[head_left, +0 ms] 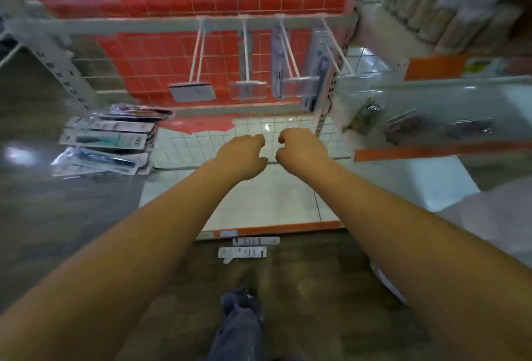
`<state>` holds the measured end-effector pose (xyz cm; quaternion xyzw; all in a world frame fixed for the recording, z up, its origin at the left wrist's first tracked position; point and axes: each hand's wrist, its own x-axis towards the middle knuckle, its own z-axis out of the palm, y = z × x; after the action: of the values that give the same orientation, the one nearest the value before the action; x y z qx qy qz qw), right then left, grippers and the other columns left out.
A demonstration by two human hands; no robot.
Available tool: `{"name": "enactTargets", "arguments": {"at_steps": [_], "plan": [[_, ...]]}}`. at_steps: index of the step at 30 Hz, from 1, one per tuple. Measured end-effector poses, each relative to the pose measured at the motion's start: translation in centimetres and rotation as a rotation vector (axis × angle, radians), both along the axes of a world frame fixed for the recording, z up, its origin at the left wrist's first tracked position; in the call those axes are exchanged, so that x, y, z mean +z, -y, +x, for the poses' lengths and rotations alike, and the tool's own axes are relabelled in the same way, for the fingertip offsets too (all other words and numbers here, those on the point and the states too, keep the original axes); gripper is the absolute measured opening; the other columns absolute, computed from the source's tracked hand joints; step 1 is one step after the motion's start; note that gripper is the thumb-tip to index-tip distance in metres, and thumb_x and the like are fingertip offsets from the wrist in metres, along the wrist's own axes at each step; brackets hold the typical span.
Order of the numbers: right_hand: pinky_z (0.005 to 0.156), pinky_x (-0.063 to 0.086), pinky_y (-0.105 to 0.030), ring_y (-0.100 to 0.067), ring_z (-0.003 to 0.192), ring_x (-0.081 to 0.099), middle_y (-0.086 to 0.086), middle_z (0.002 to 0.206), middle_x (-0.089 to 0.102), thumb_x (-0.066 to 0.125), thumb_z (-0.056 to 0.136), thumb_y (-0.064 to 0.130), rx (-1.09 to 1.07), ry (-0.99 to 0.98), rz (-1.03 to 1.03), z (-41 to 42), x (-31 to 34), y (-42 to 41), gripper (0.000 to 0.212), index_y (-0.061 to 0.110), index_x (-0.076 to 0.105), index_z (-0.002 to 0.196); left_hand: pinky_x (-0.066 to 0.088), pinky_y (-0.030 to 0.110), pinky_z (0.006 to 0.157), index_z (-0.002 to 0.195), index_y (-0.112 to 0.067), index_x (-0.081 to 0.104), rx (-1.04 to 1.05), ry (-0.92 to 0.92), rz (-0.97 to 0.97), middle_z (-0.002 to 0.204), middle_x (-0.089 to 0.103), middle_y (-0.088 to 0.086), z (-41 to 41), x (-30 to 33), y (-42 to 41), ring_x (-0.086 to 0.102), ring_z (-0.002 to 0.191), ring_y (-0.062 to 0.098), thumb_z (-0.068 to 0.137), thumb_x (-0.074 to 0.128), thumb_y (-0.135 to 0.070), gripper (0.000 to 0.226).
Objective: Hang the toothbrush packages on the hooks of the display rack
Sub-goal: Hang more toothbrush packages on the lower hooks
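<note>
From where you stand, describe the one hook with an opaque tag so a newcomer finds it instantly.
Find the red wire grid backing the display rack. Four white hooks jut from its grey crossbar; take the leftmost hook. Its front tag is opaque grey, the others' clear, and no package hangs on it.

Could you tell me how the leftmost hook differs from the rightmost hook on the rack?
The leftmost hook is bare; the rightmost hook carries a hanging toothbrush package. The leftmost hook's front tag looks opaque grey; the rightmost hook's tag holder looks clear. Both are white and hang from the same crossbar.
</note>
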<state>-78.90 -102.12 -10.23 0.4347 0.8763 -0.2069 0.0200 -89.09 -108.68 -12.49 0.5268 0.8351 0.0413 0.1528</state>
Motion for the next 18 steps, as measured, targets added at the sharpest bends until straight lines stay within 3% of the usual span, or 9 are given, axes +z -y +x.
{"name": "enactTargets", "arguments": {"at_steps": [9,18], "plan": [[0.075,0.04,-0.028,-0.023,0.106,0.055,-0.008,0.121,0.057,0.051,0.089,0.009,0.123,-0.043,0.036,-3.2,7.1,6.6,0.031,0.011,0.056,0.119,0.042,0.036,0.093,0.131,-0.012,0.045,0.142,0.059,0.077,0.131,0.052,0.01,-4.0,6.7,8.0,0.051,0.115,0.027,0.092,0.053,-0.029,0.043],[0.07,0.043,-0.029,-0.026,0.097,0.057,-0.01,0.11,0.062,0.048,0.086,0.005,0.242,-0.04,0.011,-15.6,6.9,13.2,0.03,0.007,0.06,0.114,0.042,0.036,0.091,0.13,-0.013,0.045,0.217,0.046,0.03,0.129,0.054,0.008,-15.8,6.0,15.7,0.051,0.114,0.027,0.093,0.051,-0.03,0.041]]}}
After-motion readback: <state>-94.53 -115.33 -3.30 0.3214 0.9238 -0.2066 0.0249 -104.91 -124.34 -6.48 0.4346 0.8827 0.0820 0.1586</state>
